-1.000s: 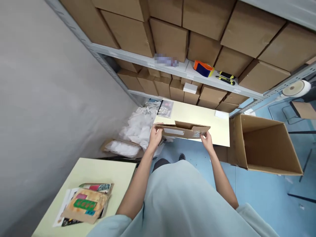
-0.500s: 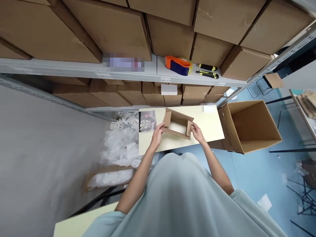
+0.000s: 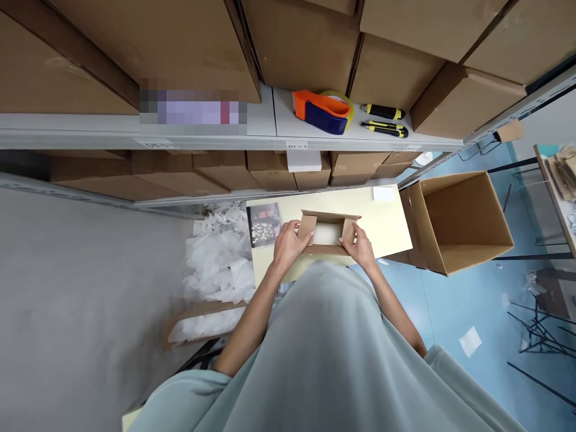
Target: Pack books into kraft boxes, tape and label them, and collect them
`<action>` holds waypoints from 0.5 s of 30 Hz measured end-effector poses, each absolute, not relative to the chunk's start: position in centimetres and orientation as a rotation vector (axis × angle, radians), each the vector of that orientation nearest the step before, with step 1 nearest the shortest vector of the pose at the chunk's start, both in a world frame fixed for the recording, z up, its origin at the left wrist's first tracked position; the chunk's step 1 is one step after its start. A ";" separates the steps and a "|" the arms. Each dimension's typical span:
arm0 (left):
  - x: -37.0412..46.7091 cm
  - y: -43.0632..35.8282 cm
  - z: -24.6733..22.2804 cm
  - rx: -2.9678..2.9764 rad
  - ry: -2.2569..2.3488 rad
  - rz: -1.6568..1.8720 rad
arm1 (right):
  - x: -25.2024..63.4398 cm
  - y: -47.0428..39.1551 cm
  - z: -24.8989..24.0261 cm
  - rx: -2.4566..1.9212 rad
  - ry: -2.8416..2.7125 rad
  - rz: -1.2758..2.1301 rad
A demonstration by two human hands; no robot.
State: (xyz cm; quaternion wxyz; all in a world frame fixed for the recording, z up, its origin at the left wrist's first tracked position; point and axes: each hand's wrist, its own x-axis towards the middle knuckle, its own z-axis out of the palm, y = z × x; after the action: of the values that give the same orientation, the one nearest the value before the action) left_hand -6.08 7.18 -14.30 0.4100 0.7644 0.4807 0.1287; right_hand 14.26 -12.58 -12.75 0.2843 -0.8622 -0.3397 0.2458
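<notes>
A small cardboard box [image 3: 330, 249] is between my hands over the pale yellow table [image 3: 382, 231]; its flaps are up and something white shows inside. My left hand [image 3: 290, 245] grips the box's left end, thumb over the short flap [image 3: 307, 227]. At the other end my right hand [image 3: 360, 247] holds the right short flap [image 3: 348, 230] between thumb and fingers. A dark printed sheet or packet [image 3: 264, 224] lies on the table left of my left hand.
Above the table a shelf [image 3: 261, 141] carries cardboard boxes, an orange and blue tape dispenser [image 3: 324, 113] and two cutter knives [image 3: 384, 120]. A large open carton [image 3: 465, 210] stands to the right. White plastic wrapping [image 3: 216, 264] is heaped at the left.
The small box has turned straighter and come slightly nearer to me. My thumbs have moved onto its short end flaps. The view has shifted a little.
</notes>
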 end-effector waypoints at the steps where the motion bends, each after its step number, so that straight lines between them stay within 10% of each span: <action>1: -6.1 6.9 -14.4 1.913 1.216 0.331 | 15.0 -12.3 -12.7 -2.271 -0.949 0.672; 15: -5.2 2.3 -13.3 1.834 1.195 0.305 | 25.7 -12.5 -12.6 -1.942 -1.276 1.079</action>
State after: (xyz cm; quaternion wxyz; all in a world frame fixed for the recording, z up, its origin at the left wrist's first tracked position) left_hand -5.23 2.30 -13.32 0.4492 0.7414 0.4830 0.1234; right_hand 25.68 -12.52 -12.63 0.2856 -0.7264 -0.4773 0.4037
